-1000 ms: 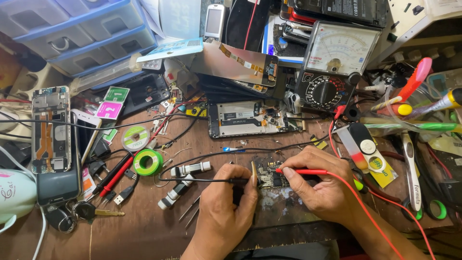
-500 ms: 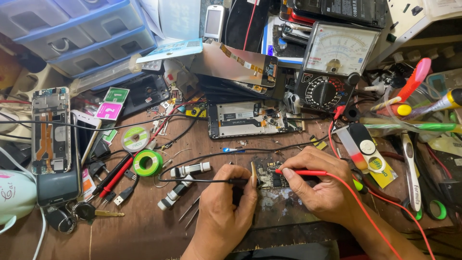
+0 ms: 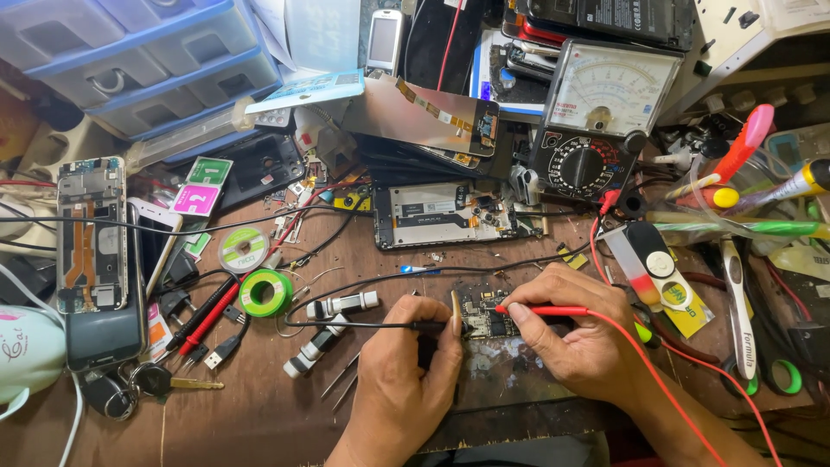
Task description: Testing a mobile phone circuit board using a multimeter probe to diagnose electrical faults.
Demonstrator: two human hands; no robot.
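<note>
A small circuit board (image 3: 481, 313) lies between both hands. The left hand (image 3: 406, 376) pinches a black probe (image 3: 380, 325) and the right hand (image 3: 581, 339) pinches a red probe (image 3: 538, 310), both tips touching the board.

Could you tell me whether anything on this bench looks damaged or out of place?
Two phones lie opened up: one above the hands, one at the left edge. The left hand and right hand hold probes on a small circuit board. Nothing looks spilled.
</note>
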